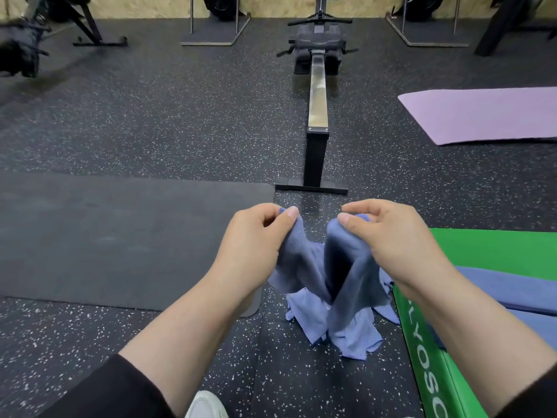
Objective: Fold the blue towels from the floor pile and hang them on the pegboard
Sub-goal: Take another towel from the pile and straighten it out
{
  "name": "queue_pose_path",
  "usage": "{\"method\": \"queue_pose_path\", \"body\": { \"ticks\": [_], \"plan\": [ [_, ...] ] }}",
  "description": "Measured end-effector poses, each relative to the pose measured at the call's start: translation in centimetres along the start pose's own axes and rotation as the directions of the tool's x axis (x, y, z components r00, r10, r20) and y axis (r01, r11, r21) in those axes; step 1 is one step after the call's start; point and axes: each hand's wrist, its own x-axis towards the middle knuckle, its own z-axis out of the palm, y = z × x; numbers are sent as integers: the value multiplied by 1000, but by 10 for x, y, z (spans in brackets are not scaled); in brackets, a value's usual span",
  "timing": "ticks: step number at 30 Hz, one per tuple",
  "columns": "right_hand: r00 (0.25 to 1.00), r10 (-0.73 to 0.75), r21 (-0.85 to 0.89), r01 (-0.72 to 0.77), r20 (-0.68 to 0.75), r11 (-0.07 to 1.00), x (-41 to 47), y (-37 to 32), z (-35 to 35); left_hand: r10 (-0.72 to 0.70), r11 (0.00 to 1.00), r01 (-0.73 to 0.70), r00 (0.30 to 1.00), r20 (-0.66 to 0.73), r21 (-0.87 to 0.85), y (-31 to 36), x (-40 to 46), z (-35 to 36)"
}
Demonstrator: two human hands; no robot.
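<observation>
A blue towel (346, 282) hangs between my two hands above the speckled floor, sagging in the middle. My left hand (256, 242) pinches its left top corner between thumb and fingers. My right hand (391, 236) pinches the right top corner the same way. Below it a small pile of lighter blue towels (313, 318) lies crumpled on the floor. More blue towel cloth (506, 288) lies spread flat on the green box at the right. No pegboard is in view.
A green padded box (482, 251) stands at the right. A dark mat (120, 236) lies at the left, a purple mat (482, 116) at the far right. A rowing machine (316, 110) runs straight ahead. My white shoe (205, 405) shows at the bottom.
</observation>
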Motion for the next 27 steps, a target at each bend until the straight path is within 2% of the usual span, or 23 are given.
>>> {"method": "queue_pose_path", "body": {
  "ticks": [3,5,7,9,13,16,20,23,24,27],
  "plan": [
    [992,100,235,-117,83,965,0,1,4,-22,999,22,1000,-1,-46,-1,0,6],
    [975,119,314,-173,185,933,-1,0,5,-46,997,46,999,8,-67,-1,0,8],
    [964,118,279,-184,236,943,-4,0,8,-26,1000,26,999,29,-7,1,-1,9],
    [970,128,251,-179,206,951,-7,1,12,-1,999,-2,999,47,49,2,-2,12],
    [969,184,329,-230,166,916,-10,3,23,19,990,-25,999,50,138,6,-7,18],
    [956,189,397,-267,225,878,-13,2,28,45,982,-51,998,39,183,8,-11,19],
    [913,197,536,-373,357,757,-21,-5,32,98,957,-103,995,33,269,10,-12,19],
    [911,168,577,-372,376,727,-25,-6,32,259,829,-306,952,164,468,11,-19,24],
    [915,155,570,-358,373,739,-26,-7,31,267,796,-341,939,215,499,12,-22,27],
    [933,130,532,-301,334,792,-26,-7,25,243,812,-347,932,269,469,13,-23,29]
  ]
}}
